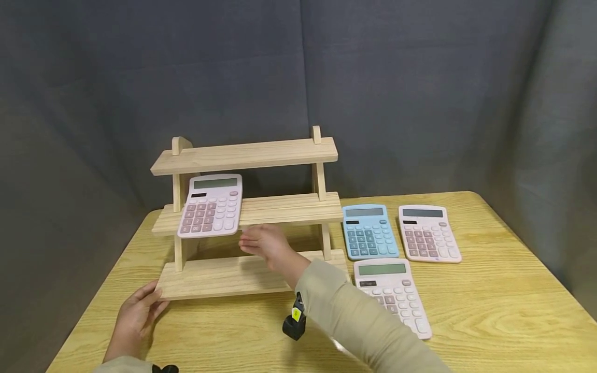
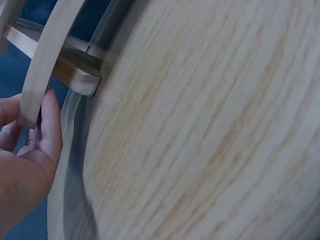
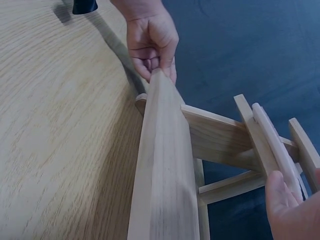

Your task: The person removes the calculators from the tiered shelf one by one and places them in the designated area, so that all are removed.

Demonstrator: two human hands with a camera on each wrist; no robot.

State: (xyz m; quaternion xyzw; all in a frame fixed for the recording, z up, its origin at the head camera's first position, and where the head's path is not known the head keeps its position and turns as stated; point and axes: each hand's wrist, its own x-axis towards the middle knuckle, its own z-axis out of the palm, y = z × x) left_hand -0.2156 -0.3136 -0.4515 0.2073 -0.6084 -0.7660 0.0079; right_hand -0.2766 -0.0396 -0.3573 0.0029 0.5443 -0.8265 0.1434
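A three-tier wooden display stand (image 1: pixel 275 153) stands on the table. My left hand (image 1: pixel 136 315) grips the left end of its bottom shelf (image 1: pixel 210 280); in the left wrist view the thumb and fingers lie on either face of the board (image 2: pixel 37 85). On the left part of the middle shelf, a pink calculator (image 1: pixel 216 207) leans back, keys facing out. Beside its lower right corner is my right hand (image 1: pixel 268 246), fingers straight and not curled round anything. In the right wrist view that hand (image 3: pixel 300 215) is right by the calculator's edge (image 3: pixel 277 145).
Right of the stand, a blue calculator (image 1: pixel 370 233) and a pink calculator (image 1: pixel 429 233) lie on the wooden table (image 1: pixel 503 280). Nearer lies another pink calculator (image 1: pixel 406 295), partly covered by my right sleeve (image 1: pixel 354 316). A dark curtain (image 1: pixel 396 93) hangs behind.
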